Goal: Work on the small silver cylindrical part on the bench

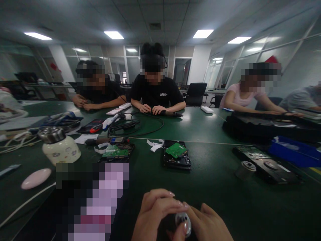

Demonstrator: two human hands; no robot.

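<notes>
My left hand (152, 214) and my right hand (209, 226) meet at the bottom edge, fingers curled round a small dark device with a round silver part (183, 222). The left fingers wrap over its top; the right hand cups it from the right. Most of the device is hidden under my hands. Further out on the green table (213, 174) lie a hard drive with a green circuit board (177, 154) and a second drive with a green board (116, 151).
A cream flask (60, 147), a pink oval object (36, 178), white cables and a soldering iron (105, 140) lie at left. An opened drive (268, 165), a small metal cylinder (245, 169) and a blue tray (293, 150) sit at right. Several people work across the table.
</notes>
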